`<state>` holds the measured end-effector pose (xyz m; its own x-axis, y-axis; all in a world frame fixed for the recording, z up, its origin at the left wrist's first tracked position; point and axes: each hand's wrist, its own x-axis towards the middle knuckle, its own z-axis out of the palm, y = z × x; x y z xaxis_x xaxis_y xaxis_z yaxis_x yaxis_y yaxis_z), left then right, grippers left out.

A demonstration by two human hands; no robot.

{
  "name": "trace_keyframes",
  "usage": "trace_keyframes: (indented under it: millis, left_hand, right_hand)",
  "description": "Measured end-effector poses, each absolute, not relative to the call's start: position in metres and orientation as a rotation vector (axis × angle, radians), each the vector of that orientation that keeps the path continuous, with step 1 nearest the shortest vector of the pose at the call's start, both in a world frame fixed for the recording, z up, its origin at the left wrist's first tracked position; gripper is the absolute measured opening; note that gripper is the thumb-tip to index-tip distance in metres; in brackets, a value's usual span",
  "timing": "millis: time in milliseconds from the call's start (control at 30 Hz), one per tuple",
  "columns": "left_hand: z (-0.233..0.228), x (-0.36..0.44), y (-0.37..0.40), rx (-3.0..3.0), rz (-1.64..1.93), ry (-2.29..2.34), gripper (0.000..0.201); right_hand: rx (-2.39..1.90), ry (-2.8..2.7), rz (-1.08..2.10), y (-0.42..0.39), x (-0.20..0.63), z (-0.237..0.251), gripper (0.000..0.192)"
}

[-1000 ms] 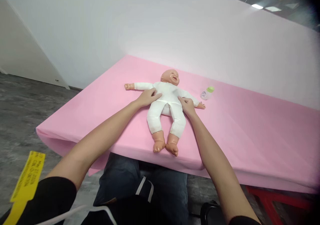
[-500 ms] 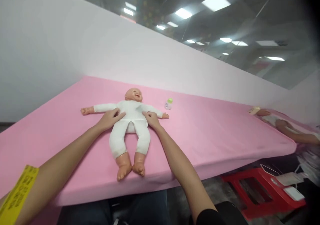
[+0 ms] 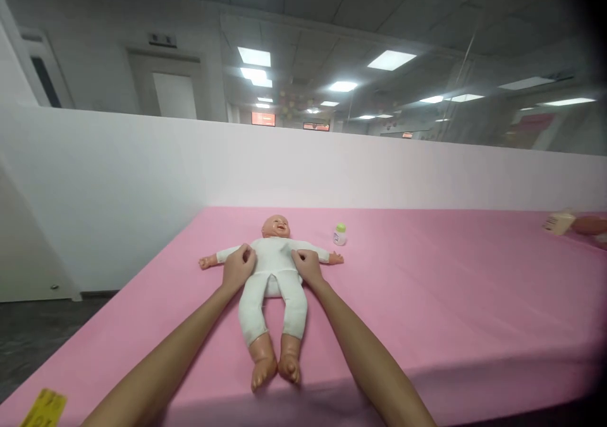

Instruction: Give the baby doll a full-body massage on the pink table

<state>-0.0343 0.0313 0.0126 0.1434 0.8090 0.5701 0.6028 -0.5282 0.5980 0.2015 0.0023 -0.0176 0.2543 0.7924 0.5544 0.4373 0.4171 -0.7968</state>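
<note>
A baby doll (image 3: 274,259) in a white cloth suit lies on its back on the pink table cover (image 3: 408,288), head at the far end and bare feet towards me. Against the doll's side, left in the picture, my left hand (image 3: 238,267) is closed, thumb and forefinger curled together at the torso. My right hand (image 3: 309,267) is likewise closed at the opposite side, just below the doll's outstretched arm. Both seem to pinch the doll at its sides; the exact contact is partly hidden by my fingers. A small baby bottle (image 3: 340,234) with a green cap stands beyond the right hand.
A low white wall (image 3: 379,174) runs along the table's back edge. At the far right lies a cream-coloured object (image 3: 559,222) beside part of another doll. A yellow label (image 3: 46,408) shows near my left forearm. Dark floor (image 3: 38,338) lies left of the table.
My view has levelled and lifted, so the doll appears lower and farther right. My hands have curled tighter and sit slightly higher along the doll's torso.
</note>
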Motion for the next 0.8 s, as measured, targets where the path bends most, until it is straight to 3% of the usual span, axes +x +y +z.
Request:
trace_keyframes:
  millis: [233,400,800]
  left_hand:
    - [0.036,0.005,0.071,2.100,1.610,1.178,0.009]
    - [0.048,0.039,0.124,1.922,1.703,1.189,0.016]
    - [0.026,0.048,0.183,1.679,1.495,1.101,0.039]
  right_hand:
    - [-1.081,-1.256,0.217,0.043,0.198,0.006,0.035]
    - [-1.064,-1.164,0.220,0.090,0.194,0.020,0.015]
    - [-1.073,-1.036,0.563,0.159,0.181,-0.005,0.039]
